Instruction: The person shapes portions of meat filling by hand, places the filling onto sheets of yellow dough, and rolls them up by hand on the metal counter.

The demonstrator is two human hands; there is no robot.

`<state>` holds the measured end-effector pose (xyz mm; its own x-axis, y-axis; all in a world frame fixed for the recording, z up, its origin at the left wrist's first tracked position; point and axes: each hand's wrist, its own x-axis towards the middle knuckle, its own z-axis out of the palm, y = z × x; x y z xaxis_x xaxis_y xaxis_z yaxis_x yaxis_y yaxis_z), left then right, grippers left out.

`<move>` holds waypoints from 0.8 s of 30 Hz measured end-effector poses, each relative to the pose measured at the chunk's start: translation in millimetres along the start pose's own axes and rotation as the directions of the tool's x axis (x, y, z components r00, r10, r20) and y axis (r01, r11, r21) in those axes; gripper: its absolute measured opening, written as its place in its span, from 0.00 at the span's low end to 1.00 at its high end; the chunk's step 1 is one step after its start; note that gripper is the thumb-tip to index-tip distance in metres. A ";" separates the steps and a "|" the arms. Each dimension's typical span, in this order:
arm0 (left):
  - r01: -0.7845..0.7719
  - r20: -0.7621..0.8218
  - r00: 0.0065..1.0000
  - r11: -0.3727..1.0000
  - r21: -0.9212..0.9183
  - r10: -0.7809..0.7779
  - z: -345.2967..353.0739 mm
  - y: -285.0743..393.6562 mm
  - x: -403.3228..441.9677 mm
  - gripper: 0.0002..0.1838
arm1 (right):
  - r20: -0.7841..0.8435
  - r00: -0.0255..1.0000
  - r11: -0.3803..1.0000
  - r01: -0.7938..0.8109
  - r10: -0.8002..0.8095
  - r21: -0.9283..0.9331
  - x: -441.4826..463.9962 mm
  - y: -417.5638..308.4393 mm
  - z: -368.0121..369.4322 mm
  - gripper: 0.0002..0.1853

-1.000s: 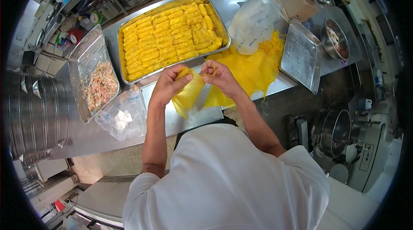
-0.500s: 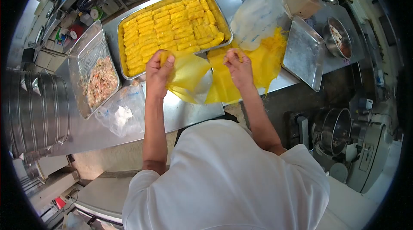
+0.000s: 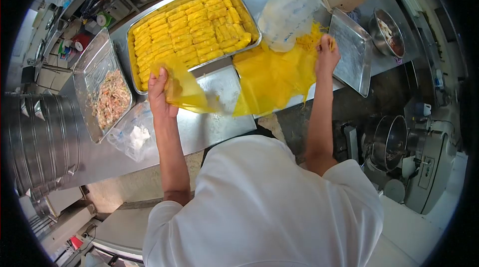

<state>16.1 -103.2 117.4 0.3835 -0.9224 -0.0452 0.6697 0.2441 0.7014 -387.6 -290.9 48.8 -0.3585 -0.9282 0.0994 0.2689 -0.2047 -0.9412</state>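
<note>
- We see the left hand by the near left corner of the roll tray, pinching a thin yellow sheet between thumb and fingers; the sheet partly covers the tray's near edge from our view.
- We find the right hand well to the right of the roll tray, at the edge of some yellow shreds, fingertips drawn together — whether on a scrap, we cannot tell.
- We see yellow rolls in close rows inside the roll tray.
- Right of the roll tray, we have spread wrappers — a cloudy plastic bag lies at their far edge.
- Left of the roll tray, we see a pan holding chopped mixture.
</note>
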 end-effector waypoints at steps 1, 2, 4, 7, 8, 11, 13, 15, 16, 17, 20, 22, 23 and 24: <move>0.000 0.001 1.000 1.000 0.001 0.000 -4.4 -1.5 1.0 0.18 | -0.019 1.000 0.997 0.015 -0.016 -0.072 20.7 4.0 -2.2 0.11; 0.009 0.011 1.000 0.999 0.033 -0.010 -8.3 -3.1 2.0 0.17 | -0.020 1.000 0.997 0.015 -0.017 -0.072 48.5 17.8 -6.5 0.11; 0.020 0.022 1.000 0.998 0.065 -0.021 -2.4 -3.1 -2.9 0.16 | 0.073 0.994 0.576 0.103 -0.075 -0.811 95.0 47.3 -27.0 0.20; 0.021 -0.052 0.999 0.986 0.166 -0.013 18.2 3.4 -12.1 0.08 | 0.400 0.837 -0.006 0.429 -0.373 -0.903 119.7 30.3 -41.0 0.29; 0.031 -0.030 0.999 0.973 0.227 -0.024 15.7 4.6 -13.8 0.07 | 0.250 0.927 0.149 0.299 -0.281 -0.942 118.6 18.7 -34.0 0.29; 0.052 -0.024 0.999 0.939 0.341 -0.047 5.6 3.4 -24.3 0.06 | 0.141 0.986 0.285 0.160 -0.084 -0.945 93.0 -24.5 -15.1 0.29; 0.072 0.025 0.996 0.910 0.409 -0.090 0.0 3.3 -26.5 0.06 | 0.173 0.985 0.297 0.173 -0.025 -0.939 104.8 4.1 -33.3 0.29; 0.081 0.059 0.991 0.881 0.465 -0.122 -2.9 8.0 -28.6 0.06 | 0.415 0.864 0.160 0.470 -0.287 -0.868 145.6 80.9 -79.3 0.23; 0.088 0.103 0.981 0.850 0.520 -0.165 -3.4 10.5 -28.4 0.07 | 0.434 0.896 0.029 0.438 -0.096 -0.899 120.5 46.7 -59.5 0.23; 0.070 0.109 0.982 0.825 0.560 -0.157 -1.1 10.9 -29.9 0.07 | 0.414 0.905 -0.111 0.424 0.100 -0.899 78.5 -6.5 -31.3 0.22; 0.093 0.196 0.931 0.718 0.690 -0.308 -8.2 18.5 -31.0 0.08 | 0.178 0.764 0.251 0.021 0.620 -0.968 22.2 -56.2 20.3 0.15; 0.098 0.210 0.923 0.723 0.684 -0.323 -3.3 17.1 -32.9 0.09 | 0.506 0.609 0.481 0.222 0.610 -0.848 -29.8 -59.8 56.2 0.20; 0.076 0.291 0.884 0.727 0.683 -0.366 -2.2 15.6 -31.1 0.09 | 0.711 0.456 0.659 0.301 0.535 -0.689 -54.1 -55.6 70.5 0.24; 0.052 0.373 0.835 0.732 0.679 -0.405 -1.0 12.9 -28.0 0.10 | 0.801 0.376 0.799 0.210 0.466 -0.564 -95.3 -75.0 106.2 0.34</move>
<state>14.6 -73.9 127.1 -0.1880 -0.9805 -0.0564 0.0787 -0.0723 0.9943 -278.7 -220.1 144.3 0.7066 -0.6930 -0.1428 -0.3642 -0.1832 -0.9131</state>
